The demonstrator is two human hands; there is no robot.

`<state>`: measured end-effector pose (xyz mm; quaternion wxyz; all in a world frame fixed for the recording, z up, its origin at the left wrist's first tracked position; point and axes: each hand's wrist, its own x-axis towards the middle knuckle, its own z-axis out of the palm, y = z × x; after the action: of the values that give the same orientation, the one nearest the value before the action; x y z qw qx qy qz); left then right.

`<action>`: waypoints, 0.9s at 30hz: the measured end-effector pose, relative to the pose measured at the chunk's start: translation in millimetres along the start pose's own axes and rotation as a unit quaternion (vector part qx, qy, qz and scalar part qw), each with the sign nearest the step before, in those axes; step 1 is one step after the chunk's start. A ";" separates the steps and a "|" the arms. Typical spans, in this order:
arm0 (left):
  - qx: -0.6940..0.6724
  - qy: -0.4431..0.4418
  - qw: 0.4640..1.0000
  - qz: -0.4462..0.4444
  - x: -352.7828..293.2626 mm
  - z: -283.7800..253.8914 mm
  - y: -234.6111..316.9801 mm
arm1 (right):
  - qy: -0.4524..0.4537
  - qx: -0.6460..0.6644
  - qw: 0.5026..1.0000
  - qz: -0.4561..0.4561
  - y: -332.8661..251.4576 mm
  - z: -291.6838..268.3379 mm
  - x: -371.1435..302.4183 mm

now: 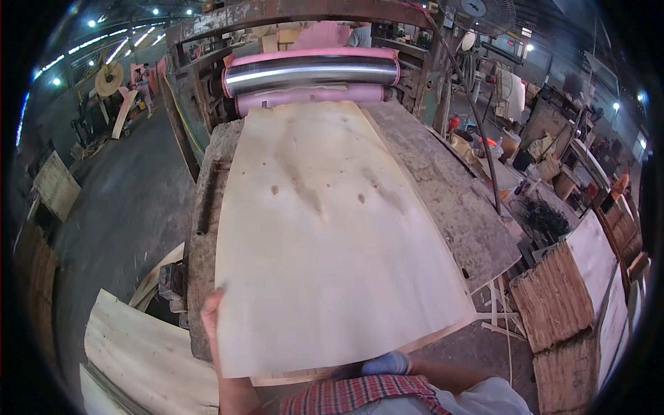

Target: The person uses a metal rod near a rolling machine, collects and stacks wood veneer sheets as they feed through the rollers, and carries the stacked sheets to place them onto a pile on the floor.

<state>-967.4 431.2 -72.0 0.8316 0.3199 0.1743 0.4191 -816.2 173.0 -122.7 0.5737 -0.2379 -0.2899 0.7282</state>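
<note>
A long pale wood veneer sheet point(332, 256) with several brown knots and dark streaks lies over the machine bed point(456, 207). Its far end reaches the rollers. Along its right and near edges, the rim of another sheet point(443, 332) shows beneath. My left hand point(211, 315) grips the near part of its left edge, fingers closed, partly behind the sheet. My right forearm crosses low at the right. At its end, by the sheet's near edge, is a blue covering, apparently a glove, on my right hand point(387, 363); its fingers are hidden.
Ahead stands a shiny metal roller point(311, 75) above a pink roller point(311, 97), in a heavy frame. Veneer sheets point(145, 346) lie low at the left. Stacked brown and white sheets point(553, 297) stand at the right, near a slanting pole point(484, 145). A person point(144, 90) is far left.
</note>
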 end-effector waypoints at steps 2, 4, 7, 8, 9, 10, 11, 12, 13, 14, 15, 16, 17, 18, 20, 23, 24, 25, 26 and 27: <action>-0.037 0.047 0.998 -0.004 -2.9 27.7 0.2 | 0.050 0.046 0.997 -0.030 -10.7 -12.2 5.8; -0.071 0.094 0.993 -0.003 2.3 35.1 -0.2 | 0.124 0.014 0.990 -0.059 -31.5 -23.3 25.5; -0.112 0.169 0.978 -0.046 9.1 3.8 -12.8 | 0.196 -0.084 0.972 -0.103 -85.2 -49.2 61.2; -0.061 0.107 0.990 -0.069 8.3 -8.7 -15.8 | 0.194 -0.091 0.969 -0.123 -100.1 -63.4 74.8; -0.010 0.046 0.995 -0.093 8.7 -15.9 -17.4 | 0.203 -0.064 0.966 -0.147 -114.0 -80.3 90.5; 0.020 0.078 0.993 -0.083 7.6 -10.8 -22.1 | 0.213 -0.037 0.961 -0.170 -127.5 -98.3 106.6; 0.021 0.078 0.994 -0.078 8.8 -10.9 -26.5 | 0.233 -0.032 0.952 -0.196 -142.0 -115.4 123.1; 0.042 0.078 0.992 -0.087 10.5 -11.5 -31.9 | 0.256 -0.027 0.940 -0.222 -157.2 -131.5 135.8; 0.064 0.084 0.990 -0.093 10.5 -13.4 -35.3 | 0.251 -0.026 0.943 -0.219 -170.0 -147.8 151.2; 0.080 0.084 0.989 -0.096 9.6 -14.7 -36.7 | 0.266 0.052 0.927 -0.260 -179.6 -162.5 168.5; 0.079 0.090 0.988 -0.094 11.0 -14.4 -39.2 | 0.283 0.127 0.902 -0.301 -184.5 -172.6 179.0; 0.130 0.091 0.981 -0.110 12.5 -14.6 -42.8 | 0.282 0.128 0.903 -0.296 -182.2 -180.9 185.1; 0.179 0.091 0.971 -0.128 12.9 -14.4 -46.5 | 0.326 0.159 0.894 -0.265 -176.8 -188.7 188.2; 0.184 0.092 0.969 -0.136 12.0 -10.6 -45.8 | 0.368 0.191 0.880 -0.231 -168.1 -193.9 190.6; 0.232 0.127 0.958 -0.112 12.2 -12.4 -48.8 | 0.325 0.156 0.918 -0.168 -138.3 -178.7 180.7; 0.444 0.151 0.883 -0.003 6.7 -48.7 -71.2 | 0.219 0.091 0.971 -0.040 -93.3 -158.7 140.8; 0.594 0.134 0.788 0.088 6.9 -65.7 -79.7 | 0.212 0.083 0.974 -0.011 -79.0 -150.2 128.1; 0.593 0.137 0.790 0.082 5.6 -74.2 -82.6 | 0.204 0.075 0.976 0.017 -65.4 -141.6 116.5; 0.675 0.066 0.730 0.089 3.1 -81.0 -84.7 | 0.201 0.059 0.976 0.050 -53.6 -132.0 104.7; 0.746 -0.009 0.659 0.098 0.7 -86.3 -88.6 | 0.198 0.042 0.976 0.081 -43.4 -121.5 93.3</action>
<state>-963.3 425.7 -195.5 0.2704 0.8518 0.3885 0.2246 -724.7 289.4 -181.1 0.5681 -0.3754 -0.1195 0.7225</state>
